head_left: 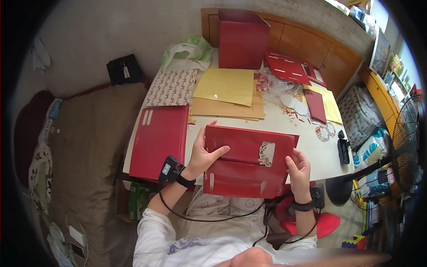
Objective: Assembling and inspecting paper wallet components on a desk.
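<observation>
Between my two hands, above the table's near edge, is a red cardboard sheet (240, 174) with a crease across its middle, a few slits and a scalloped white-and-floral opening (267, 154) at upper right. My left hand (205, 152) grips its left side, thumb lying on the front face and fingers behind. At the right edge, my right hand (300, 171) pinches the sheet with thumb and fingers. A second layer seems to show along its top right edge. Left of it lies a stack of flat red cardboard (161, 138).
A tall red box (243, 41) stands at the back of the white table (307, 153). Around it are yellow paper (224, 85), patterned sheets (172, 86), a plastic bag (188, 51), red die-cut sheets (287, 66) and paper scraps (296, 107). A fan (407, 147) is at right.
</observation>
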The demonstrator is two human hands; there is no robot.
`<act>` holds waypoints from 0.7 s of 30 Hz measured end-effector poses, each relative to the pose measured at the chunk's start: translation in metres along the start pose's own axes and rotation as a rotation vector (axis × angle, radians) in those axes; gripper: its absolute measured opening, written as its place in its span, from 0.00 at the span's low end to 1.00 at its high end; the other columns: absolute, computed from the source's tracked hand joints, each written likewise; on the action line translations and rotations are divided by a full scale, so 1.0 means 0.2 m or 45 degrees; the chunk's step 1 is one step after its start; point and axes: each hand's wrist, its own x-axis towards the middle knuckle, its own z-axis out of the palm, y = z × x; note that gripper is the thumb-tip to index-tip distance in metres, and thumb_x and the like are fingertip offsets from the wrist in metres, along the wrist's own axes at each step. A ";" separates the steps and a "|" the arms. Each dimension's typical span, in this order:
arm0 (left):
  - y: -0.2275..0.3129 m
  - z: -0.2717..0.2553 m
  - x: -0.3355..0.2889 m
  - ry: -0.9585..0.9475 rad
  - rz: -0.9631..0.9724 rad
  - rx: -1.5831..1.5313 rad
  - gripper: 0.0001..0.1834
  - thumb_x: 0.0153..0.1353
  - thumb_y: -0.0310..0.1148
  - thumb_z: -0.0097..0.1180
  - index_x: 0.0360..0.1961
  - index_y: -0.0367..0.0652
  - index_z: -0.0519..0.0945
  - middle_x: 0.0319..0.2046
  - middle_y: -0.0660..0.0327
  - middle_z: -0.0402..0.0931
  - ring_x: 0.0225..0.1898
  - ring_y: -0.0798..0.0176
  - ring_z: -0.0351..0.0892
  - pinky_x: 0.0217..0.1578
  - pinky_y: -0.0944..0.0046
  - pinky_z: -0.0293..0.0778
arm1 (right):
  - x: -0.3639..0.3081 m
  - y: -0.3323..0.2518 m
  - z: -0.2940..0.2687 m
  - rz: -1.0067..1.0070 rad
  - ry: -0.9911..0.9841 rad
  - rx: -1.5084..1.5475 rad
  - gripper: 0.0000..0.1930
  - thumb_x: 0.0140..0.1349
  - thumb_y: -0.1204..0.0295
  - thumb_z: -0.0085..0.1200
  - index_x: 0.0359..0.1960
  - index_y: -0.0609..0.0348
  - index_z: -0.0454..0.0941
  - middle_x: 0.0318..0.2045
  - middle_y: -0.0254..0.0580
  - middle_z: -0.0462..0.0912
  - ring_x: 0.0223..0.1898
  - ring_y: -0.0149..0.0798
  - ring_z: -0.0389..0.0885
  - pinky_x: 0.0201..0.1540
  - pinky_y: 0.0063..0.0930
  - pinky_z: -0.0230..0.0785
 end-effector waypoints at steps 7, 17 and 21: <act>0.02 0.00 0.00 0.008 0.026 0.116 0.36 0.50 0.23 0.62 0.58 0.36 0.58 0.44 0.60 0.71 0.45 0.71 0.73 0.46 0.70 0.71 | 0.05 0.08 -0.04 -0.128 0.110 -0.107 0.13 0.60 0.76 0.50 0.46 0.64 0.69 0.38 0.36 0.79 0.35 0.21 0.76 0.29 0.11 0.68; -0.03 -0.02 0.01 -0.026 -0.003 0.123 0.36 0.47 0.25 0.66 0.56 0.36 0.61 0.43 0.62 0.71 0.44 0.71 0.72 0.45 0.71 0.70 | 0.06 0.06 -0.08 -0.172 0.002 -0.257 0.03 0.59 0.79 0.50 0.35 0.64 0.72 0.29 0.34 0.79 0.26 0.22 0.76 0.27 0.15 0.70; -0.03 -0.03 0.01 -0.036 0.036 0.195 0.38 0.45 0.27 0.68 0.56 0.36 0.61 0.44 0.61 0.69 0.46 0.70 0.70 0.47 0.70 0.69 | 0.06 0.08 -0.06 -0.251 0.072 -0.313 0.04 0.59 0.80 0.50 0.36 0.66 0.72 0.28 0.36 0.80 0.27 0.23 0.77 0.28 0.14 0.69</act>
